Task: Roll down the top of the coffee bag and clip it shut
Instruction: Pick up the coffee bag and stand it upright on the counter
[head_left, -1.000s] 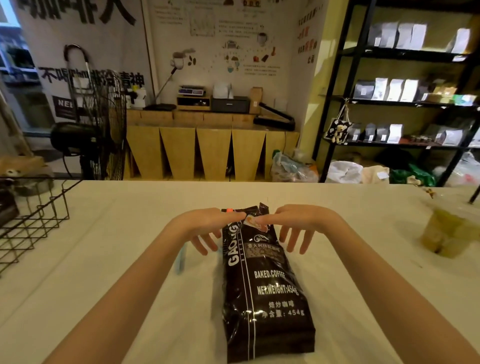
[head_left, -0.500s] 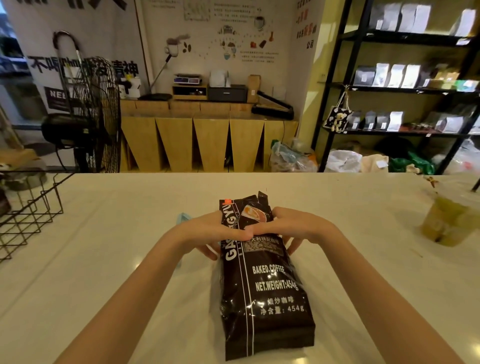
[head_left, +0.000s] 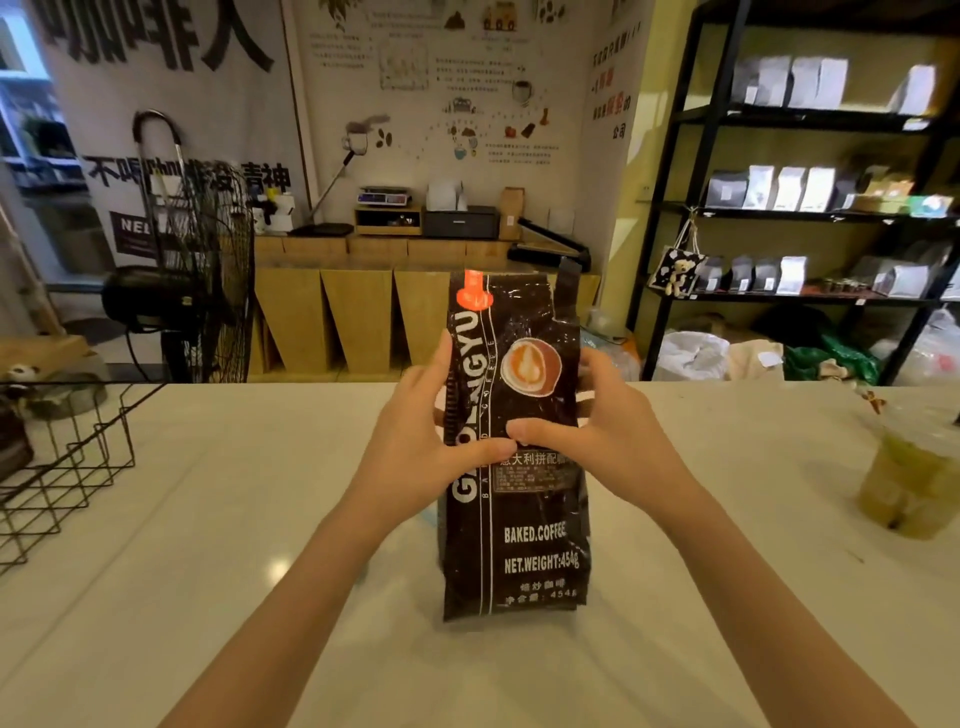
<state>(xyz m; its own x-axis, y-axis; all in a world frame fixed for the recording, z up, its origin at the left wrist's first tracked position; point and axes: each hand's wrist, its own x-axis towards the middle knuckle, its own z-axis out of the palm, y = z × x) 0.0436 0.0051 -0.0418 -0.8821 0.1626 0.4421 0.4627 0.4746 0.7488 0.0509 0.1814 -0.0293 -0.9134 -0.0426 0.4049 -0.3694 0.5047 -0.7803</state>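
Note:
A tall black coffee bag with white lettering stands upright on the white counter. Its flat top sticks straight up, unrolled, with a torn strip at the right corner. My left hand grips the bag's left side at mid-height, thumb across the front. My right hand grips the right side, thumb on the front touching the left thumb. A small light-blue thing, maybe the clip, peeks out on the counter behind my left wrist.
A black wire basket stands at the counter's left edge. A plastic cup of greenish drink sits at the right. Beyond the counter are a floor fan, a wooden cabinet and black shelves with bags.
The bag lay flat on the counter; both hands closed on its upper part and stood it upright, so its top now points up.

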